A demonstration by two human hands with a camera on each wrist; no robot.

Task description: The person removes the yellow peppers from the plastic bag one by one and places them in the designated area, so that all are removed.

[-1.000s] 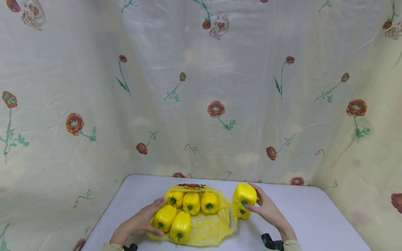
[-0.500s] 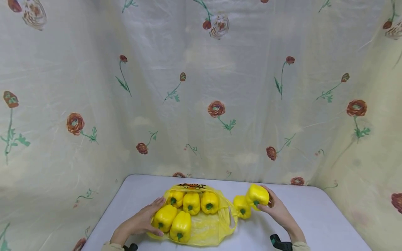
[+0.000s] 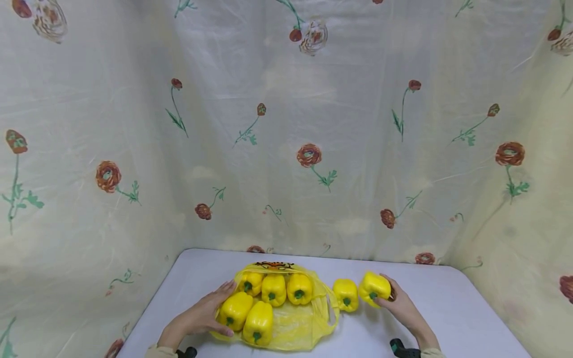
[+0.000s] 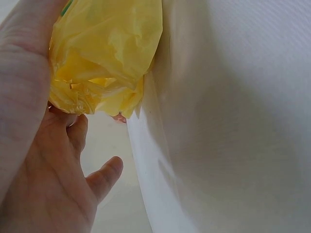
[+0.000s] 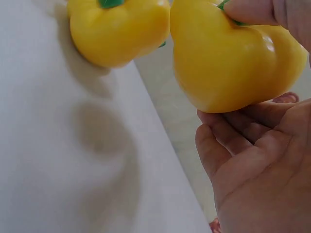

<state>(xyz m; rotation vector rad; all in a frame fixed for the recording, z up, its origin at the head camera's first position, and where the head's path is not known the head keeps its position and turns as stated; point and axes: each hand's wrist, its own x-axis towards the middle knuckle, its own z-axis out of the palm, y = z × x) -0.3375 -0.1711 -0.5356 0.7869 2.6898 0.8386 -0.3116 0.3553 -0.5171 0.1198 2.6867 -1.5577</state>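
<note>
My right hand (image 3: 405, 306) holds a yellow bell pepper (image 3: 374, 287) between thumb and fingers, the thumb beside its green stem. In the right wrist view this pepper (image 5: 233, 58) is above the tabletop. Just left of it another yellow bell pepper (image 3: 345, 294) stands on the table by the bag's handle. A thin yellow plastic bag (image 3: 295, 325) lies with several yellow bell peppers in its mouth. My left hand (image 3: 203, 311) rests with extended fingers against the bag's left side, by a pepper (image 3: 235, 310). In the left wrist view, crumpled bag film (image 4: 107, 53) meets that hand.
The white table (image 3: 465, 318) has rounded far corners. A flower-printed curtain (image 3: 286, 199) hangs behind it and along both sides. Dark wrist mounts (image 3: 403, 349) sit at both wrists.
My right hand has carried its pepper to the right and lowered it, from in front of the standing pepper to beside it. The left hand and bag have stayed in place.
</note>
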